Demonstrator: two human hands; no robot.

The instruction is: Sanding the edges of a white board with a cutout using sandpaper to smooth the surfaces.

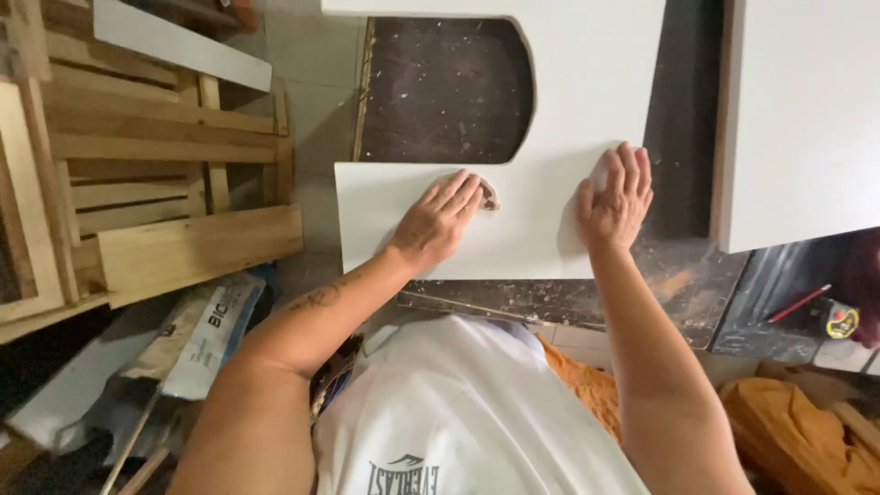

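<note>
My left hand (438, 220) presses a small brownish scrap, sandpaper by the look of it (489, 194), against the curved cut edge of the white panel (587, 101); its fingers lie nearly flat and close together over the scrap. My right hand (616, 197) lies flat on the panel's face, fingers straight and together, gripping nothing. The panel rests on a dark, scuffed bench (449, 87), whose dusty top shows through the panel's rounded cutout and along the near edge. A second white board (807, 119) sits to the right, apart from mine, with a dark strip of bench between them. At far right a red pencil (799, 303) lies beside a yellow tape measure (841, 321). Left of the bench, pale wooden frames (137, 174) lean stacked together, with a printed sack (206, 330) below them on the floor. Orange cloth (797, 431) is bunched low on the right.
</note>
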